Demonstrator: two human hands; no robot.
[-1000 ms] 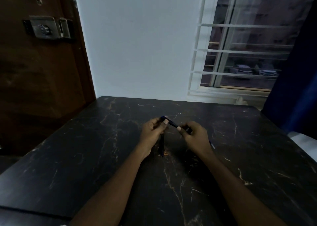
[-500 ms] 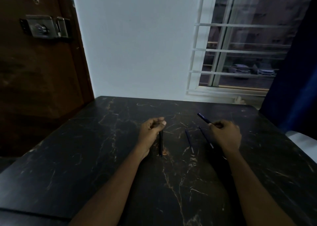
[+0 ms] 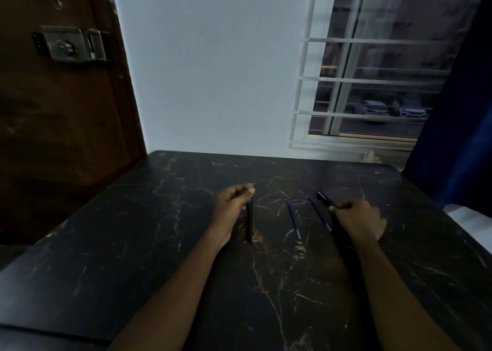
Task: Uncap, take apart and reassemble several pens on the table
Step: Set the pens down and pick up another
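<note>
Left hand curled, fingers clamped on top of dark pen barrel; barrel slants down, lower end on black marbled bench. Centre: thin blue refill flat on bench, second refill beside, apart. Right hand: fingers pinch short dark pen piece, raised.

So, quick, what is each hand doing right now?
Left hand: closed, gripping the top of a dark pen barrel.
Right hand: closed, pinching a short dark pen piece by its near end.
</note>
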